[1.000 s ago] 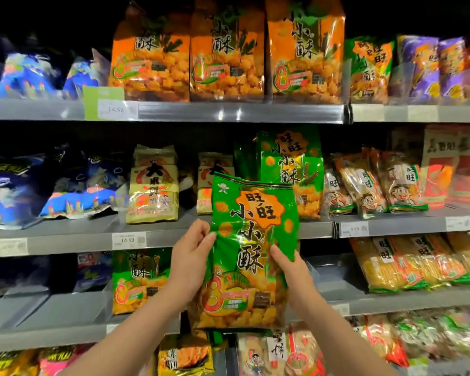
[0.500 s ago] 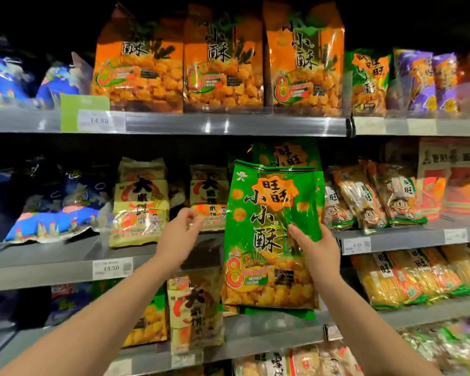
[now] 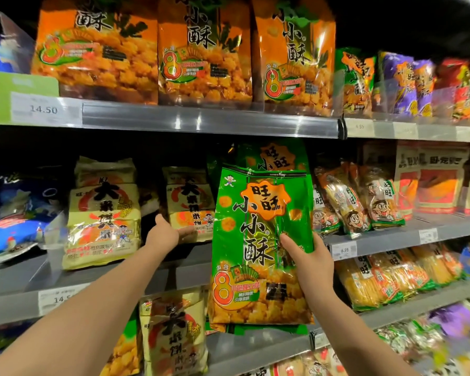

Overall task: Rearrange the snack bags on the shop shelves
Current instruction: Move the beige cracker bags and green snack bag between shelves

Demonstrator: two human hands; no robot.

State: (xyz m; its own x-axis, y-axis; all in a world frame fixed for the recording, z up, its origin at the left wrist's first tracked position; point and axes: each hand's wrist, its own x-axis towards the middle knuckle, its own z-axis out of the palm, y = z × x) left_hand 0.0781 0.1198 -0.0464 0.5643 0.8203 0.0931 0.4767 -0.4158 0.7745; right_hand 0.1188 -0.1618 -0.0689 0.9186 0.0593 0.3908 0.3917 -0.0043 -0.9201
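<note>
Shop shelves [image 3: 209, 120] stood packed with snacks. Before the middle one, the right hand [image 3: 310, 261] gripped the upright green snack bag [image 3: 255, 240] by its right edge. The left hand [image 3: 164, 236], fingers straight, was just beside a yellow bag [image 3: 187, 202].

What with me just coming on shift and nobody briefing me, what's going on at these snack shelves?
A person is sorting stock by hand. The right hand grips a green snack bag by its right edge, holding it upright in front of the middle shelf, just ahead of another green bag standing there. The left hand is stretched out, fingers open, to a pale yellow cracker bag on that shelf; whether it touches is unclear. The held bag is not yet set down.
</note>
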